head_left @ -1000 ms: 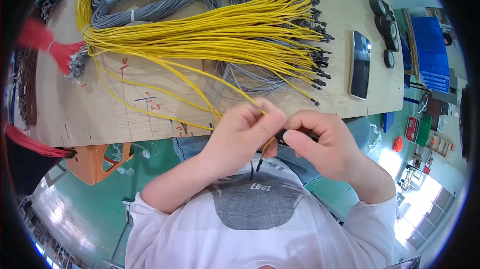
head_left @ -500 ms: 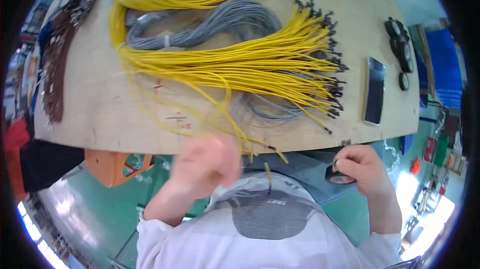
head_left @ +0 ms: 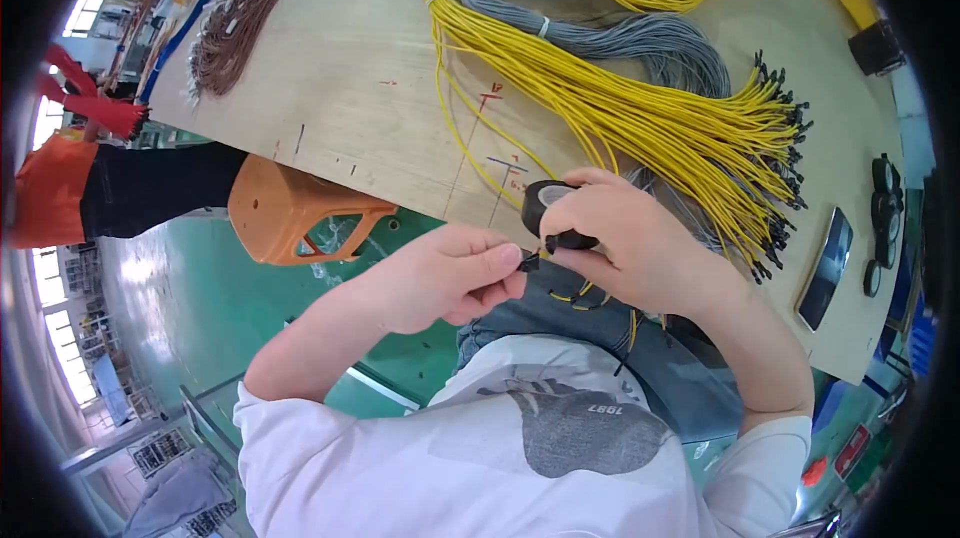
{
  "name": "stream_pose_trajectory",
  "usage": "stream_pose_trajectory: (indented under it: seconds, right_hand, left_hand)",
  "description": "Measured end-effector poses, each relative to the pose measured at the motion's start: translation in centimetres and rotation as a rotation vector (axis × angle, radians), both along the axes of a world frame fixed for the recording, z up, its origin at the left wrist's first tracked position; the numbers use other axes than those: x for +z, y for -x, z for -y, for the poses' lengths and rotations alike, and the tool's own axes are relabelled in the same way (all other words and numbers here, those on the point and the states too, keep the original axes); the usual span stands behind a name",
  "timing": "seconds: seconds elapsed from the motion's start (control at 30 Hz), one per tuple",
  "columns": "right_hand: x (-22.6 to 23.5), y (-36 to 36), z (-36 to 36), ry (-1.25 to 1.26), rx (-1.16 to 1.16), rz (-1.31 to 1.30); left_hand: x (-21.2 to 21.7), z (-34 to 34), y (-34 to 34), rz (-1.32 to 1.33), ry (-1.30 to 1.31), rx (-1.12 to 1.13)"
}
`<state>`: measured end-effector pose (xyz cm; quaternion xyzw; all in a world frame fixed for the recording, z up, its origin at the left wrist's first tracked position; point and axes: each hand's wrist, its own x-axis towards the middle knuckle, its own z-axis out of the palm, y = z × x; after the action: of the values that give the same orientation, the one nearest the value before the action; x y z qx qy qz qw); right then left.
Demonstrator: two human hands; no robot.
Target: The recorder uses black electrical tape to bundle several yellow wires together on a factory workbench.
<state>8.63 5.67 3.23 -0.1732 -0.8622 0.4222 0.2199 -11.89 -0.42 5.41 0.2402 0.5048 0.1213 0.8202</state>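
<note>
My left hand (head_left: 465,278) is closed, thumb and fingers pinching the dark end of a yellow cable (head_left: 531,262) just off the table's near edge. Right beside it, my right hand (head_left: 625,238) grips a roll of black tape (head_left: 536,204). A short black piece, apparently the tape's loose end, shows under the right fingers, close to the cable end. From the thick bundle of yellow cables (head_left: 620,103) on the table, a few loose strands run down to my hands. More dark-tipped yellow ends hang over my lap. My fingers partly hide the contact between tape and cable.
Grey cable coils (head_left: 650,43) lie behind the yellow bundle. Brown cables (head_left: 245,18) are at the table's far left. A phone (head_left: 826,268) and several black tape rolls (head_left: 886,213) sit at the right. An orange stool (head_left: 290,208) stands by the near edge, next to a person's orange sleeve (head_left: 50,193).
The view has turned, shifting the table's things rightward. My right hand has brought the tape roll over to my left hand, which was blurred by motion before and now pinches the cable end.
</note>
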Motion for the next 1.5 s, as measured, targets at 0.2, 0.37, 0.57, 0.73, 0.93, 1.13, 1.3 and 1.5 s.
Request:
stream_pose_trajectory:
  seconds: [0.2,0.37,0.57,0.73,0.93,1.13,1.3,1.5]
  right_hand:
    - [0.3,0.4,0.3,0.012,-0.054,-0.003]
    - [0.8,0.3,-0.5,0.140,-0.052,0.056]
    - [0.5,0.6,-0.6,0.616,-0.108,0.029]
    - [0.3,0.8,-0.5,0.783,-0.180,0.061]
    - [0.0,0.5,-0.4,0.599,-0.221,-0.024]
    - [0.3,-1.0,-0.5,0.444,-0.116,-0.102]
    - [0.5,-1.3,-0.6,0.400,-0.103,-0.088]
    - [1.5,-1.7,0.6,0.222,-0.364,-0.067]
  left_hand:
    - [-0.7,-1.3,0.2,-0.180,-0.408,-0.152]
    - [-0.5,-1.9,-0.4,-0.224,-0.573,-0.230]
    - [-1.8,-0.5,-0.3,-0.717,-1.720,-0.661]
    - [-3.8,-1.1,-0.7,-0.964,-2.069,-0.693]
    - [-3.2,-1.3,-1.0,-0.921,-1.991,-0.681]
    - [-2.9,-0.9,0.9,0.434,-0.024,0.160]
    - [-2.7,-1.2,-0.2,0.400,-0.087,0.024]
    - [-1.8,-0.9,-1.6,0.306,-0.144,0.157]
